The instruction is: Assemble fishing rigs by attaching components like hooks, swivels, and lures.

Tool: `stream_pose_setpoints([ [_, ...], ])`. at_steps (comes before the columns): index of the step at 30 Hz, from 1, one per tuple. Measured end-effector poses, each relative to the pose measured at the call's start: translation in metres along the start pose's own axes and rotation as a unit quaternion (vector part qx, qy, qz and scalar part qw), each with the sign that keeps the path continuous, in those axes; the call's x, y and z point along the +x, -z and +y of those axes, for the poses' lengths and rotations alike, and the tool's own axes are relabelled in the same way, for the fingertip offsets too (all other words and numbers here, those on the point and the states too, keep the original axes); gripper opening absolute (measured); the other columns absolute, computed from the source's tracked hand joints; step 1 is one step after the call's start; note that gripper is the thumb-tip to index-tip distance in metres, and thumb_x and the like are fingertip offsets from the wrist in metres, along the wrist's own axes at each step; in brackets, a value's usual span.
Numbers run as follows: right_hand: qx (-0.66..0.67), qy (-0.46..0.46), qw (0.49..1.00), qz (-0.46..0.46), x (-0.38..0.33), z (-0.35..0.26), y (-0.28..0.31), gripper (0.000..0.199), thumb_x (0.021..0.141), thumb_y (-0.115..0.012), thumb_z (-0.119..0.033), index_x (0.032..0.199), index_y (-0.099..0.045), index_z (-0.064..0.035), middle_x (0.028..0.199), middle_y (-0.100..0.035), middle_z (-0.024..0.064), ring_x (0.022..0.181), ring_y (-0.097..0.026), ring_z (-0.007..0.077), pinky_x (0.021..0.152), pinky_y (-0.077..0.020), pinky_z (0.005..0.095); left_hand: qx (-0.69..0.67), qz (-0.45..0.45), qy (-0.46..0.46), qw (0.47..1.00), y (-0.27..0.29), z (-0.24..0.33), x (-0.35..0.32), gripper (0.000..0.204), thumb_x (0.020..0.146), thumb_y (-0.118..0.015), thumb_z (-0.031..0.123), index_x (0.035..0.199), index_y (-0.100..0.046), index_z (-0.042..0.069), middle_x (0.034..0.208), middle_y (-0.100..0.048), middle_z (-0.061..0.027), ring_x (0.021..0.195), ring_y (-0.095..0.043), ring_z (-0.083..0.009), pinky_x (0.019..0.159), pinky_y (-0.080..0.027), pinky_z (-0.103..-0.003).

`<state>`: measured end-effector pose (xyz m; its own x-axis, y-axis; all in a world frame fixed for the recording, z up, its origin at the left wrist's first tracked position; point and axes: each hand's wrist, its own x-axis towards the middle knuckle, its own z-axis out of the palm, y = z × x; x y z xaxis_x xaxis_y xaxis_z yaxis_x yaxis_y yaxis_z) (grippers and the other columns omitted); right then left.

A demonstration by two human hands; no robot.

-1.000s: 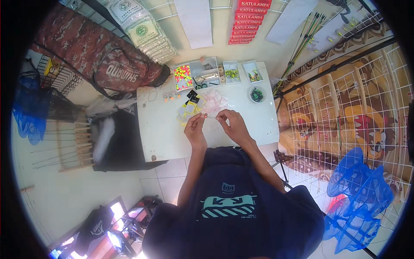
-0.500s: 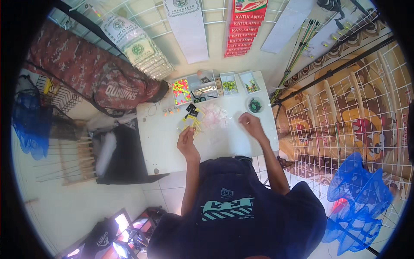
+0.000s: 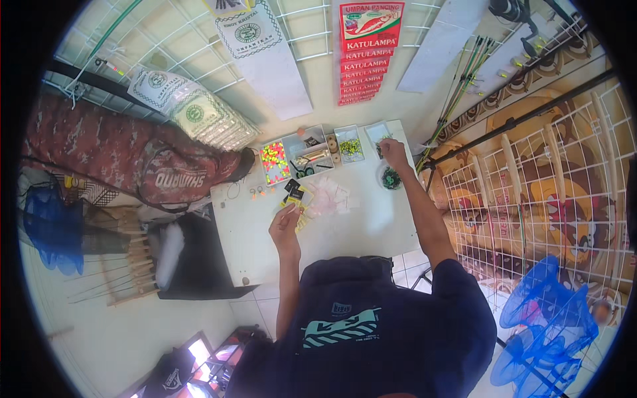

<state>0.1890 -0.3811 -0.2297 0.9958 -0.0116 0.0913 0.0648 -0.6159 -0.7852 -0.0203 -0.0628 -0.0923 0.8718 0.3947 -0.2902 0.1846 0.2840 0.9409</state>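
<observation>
My left hand [image 3: 285,229] rests on the white table [image 3: 345,229], fingers pinched on a small yellow-and-black packet [image 3: 296,199]. A pile of small clear plastic bags [image 3: 326,198] lies just right of it. My right hand [image 3: 394,154] is stretched to the far right corner, fingers curled at a small clear tray [image 3: 379,132] of greenish bits; whether it holds anything is unclear. A round dish of dark green pieces [image 3: 390,178] sits just below that hand.
Clear compartment boxes [image 3: 306,156] with bright beads, scissors and small parts line the table's far edge. A camouflage bag [image 3: 133,159] lies at left, fishing rods [image 3: 464,79] lean at right, blue nets [image 3: 551,325] at lower right, wire racks behind.
My right hand left the spot beside my left hand and reached out to the far right corner of the table. My left hand stayed near the packets. The view shifted closer.
</observation>
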Motion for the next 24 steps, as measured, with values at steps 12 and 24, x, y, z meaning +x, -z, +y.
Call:
stream_pose_setpoints([
  [12,-0.306,0.072,0.949,-0.023,0.014,0.019,-0.027,0.008,0.078,-0.062,-0.014,0.075,-0.069,-0.0113,0.085,-0.062,0.0113,0.086,-0.062,0.0310,0.073,-0.0516,0.0434,-0.028,-0.084,-0.021,0.996,-0.018,0.041,0.008,0.044,0.084,-0.065,-0.006,0.125,-0.048,-0.003,0.082,-0.068,-0.0076,0.090,-0.067,-0.0175,0.087,-0.046,-0.028],
  [24,-0.134,0.011,0.991,0.004,0.017,-0.003,-0.021,0.012,0.086,-0.056,-0.010,0.094,-0.062,-0.0035,0.079,-0.066,0.0173,0.075,-0.066,0.0327,0.069,-0.0514,0.0414,0.057,-0.119,-0.120,0.984,-0.016,0.043,0.009,0.047,0.083,-0.064,-0.010,0.125,-0.047,-0.004,0.081,-0.065,-0.0069,0.089,-0.067,-0.0192,0.085,-0.051,-0.031],
])
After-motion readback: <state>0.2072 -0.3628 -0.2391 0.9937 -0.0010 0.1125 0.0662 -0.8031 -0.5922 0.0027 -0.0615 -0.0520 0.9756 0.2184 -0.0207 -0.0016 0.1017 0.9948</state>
